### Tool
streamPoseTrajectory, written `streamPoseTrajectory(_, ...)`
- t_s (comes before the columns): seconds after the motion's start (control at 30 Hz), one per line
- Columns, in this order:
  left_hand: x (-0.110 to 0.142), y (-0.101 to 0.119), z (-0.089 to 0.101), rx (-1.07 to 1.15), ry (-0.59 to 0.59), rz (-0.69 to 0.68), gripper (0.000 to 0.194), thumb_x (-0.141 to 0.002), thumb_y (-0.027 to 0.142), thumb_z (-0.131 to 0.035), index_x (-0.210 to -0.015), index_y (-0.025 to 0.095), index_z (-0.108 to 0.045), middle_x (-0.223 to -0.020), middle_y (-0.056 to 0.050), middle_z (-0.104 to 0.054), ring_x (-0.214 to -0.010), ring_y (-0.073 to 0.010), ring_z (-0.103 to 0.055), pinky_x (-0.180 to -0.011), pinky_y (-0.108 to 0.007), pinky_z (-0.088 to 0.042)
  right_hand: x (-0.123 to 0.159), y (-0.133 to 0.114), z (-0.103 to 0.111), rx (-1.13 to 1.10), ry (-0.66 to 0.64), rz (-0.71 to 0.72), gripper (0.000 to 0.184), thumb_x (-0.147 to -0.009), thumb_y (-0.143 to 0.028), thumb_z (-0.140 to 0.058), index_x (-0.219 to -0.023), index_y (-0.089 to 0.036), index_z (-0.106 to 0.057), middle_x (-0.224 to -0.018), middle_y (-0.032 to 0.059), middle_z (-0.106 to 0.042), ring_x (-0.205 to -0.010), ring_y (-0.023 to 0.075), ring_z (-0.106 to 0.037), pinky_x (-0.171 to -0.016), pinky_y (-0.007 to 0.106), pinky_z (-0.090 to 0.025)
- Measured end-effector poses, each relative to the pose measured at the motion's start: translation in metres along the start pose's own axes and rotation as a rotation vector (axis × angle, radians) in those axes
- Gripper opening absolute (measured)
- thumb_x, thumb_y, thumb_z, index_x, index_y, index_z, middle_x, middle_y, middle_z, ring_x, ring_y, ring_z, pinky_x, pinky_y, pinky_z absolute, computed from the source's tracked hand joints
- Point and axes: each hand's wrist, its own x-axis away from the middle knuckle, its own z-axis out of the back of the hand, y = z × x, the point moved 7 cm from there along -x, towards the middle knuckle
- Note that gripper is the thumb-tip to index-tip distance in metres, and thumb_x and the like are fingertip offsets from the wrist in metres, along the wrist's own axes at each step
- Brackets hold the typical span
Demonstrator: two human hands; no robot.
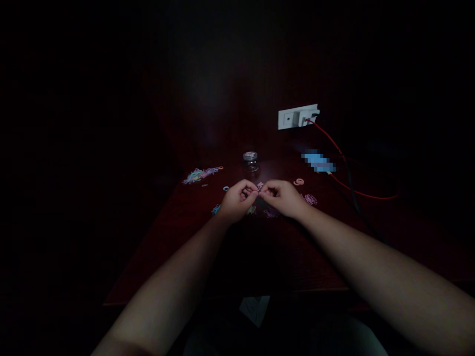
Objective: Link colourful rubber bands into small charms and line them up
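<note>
Pinching closed, left hand (239, 199) and right hand (280, 197) meet (held item unclear).

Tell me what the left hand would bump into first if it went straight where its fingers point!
Probably the right hand! The left hand points its fingertips towards the other fingertips, very close by. It's too dark to tell if they touch.

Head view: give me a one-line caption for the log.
Both hands meet at the fingertips over a dark red table, small coloured piles and a jar nearby.
</note>
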Motion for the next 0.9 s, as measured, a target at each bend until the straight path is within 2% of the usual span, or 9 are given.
streamPoseTrajectory(0.47, 0.0, 0.001, 0.002, -0.03, 0.005, 0.016, 0.012, -0.08, 0.025, -0.061, -0.085, 0.015, -0.06, -0.073, -0.001, -0.058, -0.063, -0.0091, -0.051, -0.055, -0.019, -0.038, 0.002, 0.0, 0.0, -0.009, -0.016, -0.034, 0.018, -0.079, -0.028, -0.055, -0.07, -0.013, -0.063, -0.059, -0.0013, -0.051, -0.054, 0.0094, -0.043, -0.051, 0.022, -0.031)
streamPoseTrajectory(0.73, -0.001, 0.001, 0.009, -0.054, 0.014, -0.016, 0.008, -0.078, 0.023, -0.059, -0.082, 0.015, -0.059, -0.07, 0.001, -0.057, -0.057, -0.0077, -0.047, -0.053, -0.019, -0.036, 0.002, -0.002, -0.01, -0.104, -0.101, 0.026, 0.013, -0.078, -0.025, -0.055, -0.07, -0.015, -0.059, -0.058, -0.0029, -0.047, -0.054, 0.0086, -0.039, -0.051, 0.021, -0.031)
streamPoseTrajectory(0.9, -0.002, -0.001, 0.014, -0.056, 0.024, -0.019, 0.006, -0.077, 0.021, -0.058, -0.079, 0.015, -0.059, -0.068, 0.001, -0.056, -0.056, -0.0075, -0.046, -0.052, -0.019, -0.036, 0.001, 0.001, -0.01, -0.086, -0.096, 0.038, 0.012, -0.078, -0.024, -0.055, -0.074, -0.014, -0.062, -0.061, -0.0014, -0.051, -0.055, 0.0092, -0.042, -0.053, 0.022, -0.033)
